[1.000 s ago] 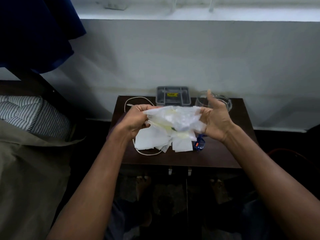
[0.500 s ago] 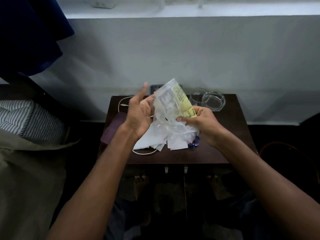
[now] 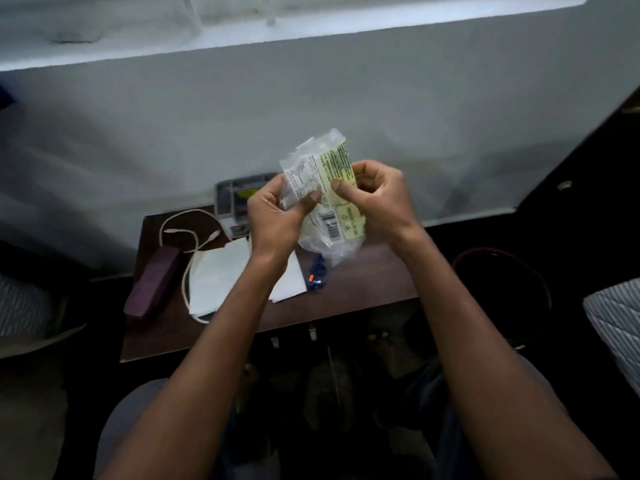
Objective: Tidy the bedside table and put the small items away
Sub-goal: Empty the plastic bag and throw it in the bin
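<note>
The plastic wrapper (image 3: 323, 188), pinched by left hand (image 3: 277, 216) and right hand (image 3: 377, 199) above the bedside table's (image 3: 363, 289) back edge, seems mid-crumple; binning likely follows.

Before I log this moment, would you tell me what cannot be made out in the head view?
- Organiser box: its right part is hidden behind the left hand.
- Plastic wrapper: the print is too small to read; both the left hand and the right hand pinch it and cover parts.
- Papers: partly covered by the left forearm.
- Blue item: too small and blurred to identify, partly under the wrapper.
- Table: its right end lies behind the right forearm.
</note>
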### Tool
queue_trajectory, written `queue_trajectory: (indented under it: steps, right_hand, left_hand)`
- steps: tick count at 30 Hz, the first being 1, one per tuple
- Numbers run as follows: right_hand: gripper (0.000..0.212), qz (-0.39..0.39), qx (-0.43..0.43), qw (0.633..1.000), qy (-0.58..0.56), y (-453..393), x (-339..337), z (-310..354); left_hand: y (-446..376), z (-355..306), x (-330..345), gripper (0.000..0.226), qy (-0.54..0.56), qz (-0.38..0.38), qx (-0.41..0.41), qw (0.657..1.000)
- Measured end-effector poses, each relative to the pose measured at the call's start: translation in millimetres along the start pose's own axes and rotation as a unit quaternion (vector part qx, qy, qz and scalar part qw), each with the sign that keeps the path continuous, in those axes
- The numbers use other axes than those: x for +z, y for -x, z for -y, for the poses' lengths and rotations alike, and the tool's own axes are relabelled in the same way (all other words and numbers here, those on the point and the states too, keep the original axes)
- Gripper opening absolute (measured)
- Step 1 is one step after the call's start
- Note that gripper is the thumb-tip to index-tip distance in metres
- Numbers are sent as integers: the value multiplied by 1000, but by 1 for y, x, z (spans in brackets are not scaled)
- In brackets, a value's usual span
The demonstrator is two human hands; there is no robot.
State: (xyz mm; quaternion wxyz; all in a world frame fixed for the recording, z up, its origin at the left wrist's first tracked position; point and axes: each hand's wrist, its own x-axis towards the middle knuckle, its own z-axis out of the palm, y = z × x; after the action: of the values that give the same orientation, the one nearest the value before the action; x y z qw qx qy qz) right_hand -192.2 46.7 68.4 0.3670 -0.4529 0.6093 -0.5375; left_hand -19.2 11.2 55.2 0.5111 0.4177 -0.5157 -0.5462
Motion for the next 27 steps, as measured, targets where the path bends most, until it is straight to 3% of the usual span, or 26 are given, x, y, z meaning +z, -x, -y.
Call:
queue_trajectory:
  steps: [3,5,9,12,15,18,21,25,27]
  right_hand:
    - [14,-16,36,997,72,-8,-46,-9]
    - [16,-68,63,986,138,-11,-80,-18]
    - [12,-209,125,927,286,-7,-146,-35]
    - [9,-274,182,887,323,5,-194,-57]
    - [23,-320,245,850,339,18,-231,-88]
    - [36,-364,296,814,343,26,-258,-122]
    - [36,-325,358,814,322,35,-281,-159]
    - [34,-148,444,819,333,49,-292,-209]
    - [38,-105,463,814,335,49,-293,-226]
  left_hand:
    - [5,10,47,31,-56,43,-10,997]
    - [8,18,87,30,-132,73,-4,989]
    - [22,37,168,44,-274,133,35,952]
    - [39,62,226,54,-284,157,24,946]
    - [52,93,272,59,-259,183,-37,948]
    - [66,131,310,58,-308,220,-73,923]
    - [81,175,336,51,-329,243,-108,906]
    - [84,224,356,34,-347,286,-180,875]
    - [86,240,361,35,-398,313,-182,843]
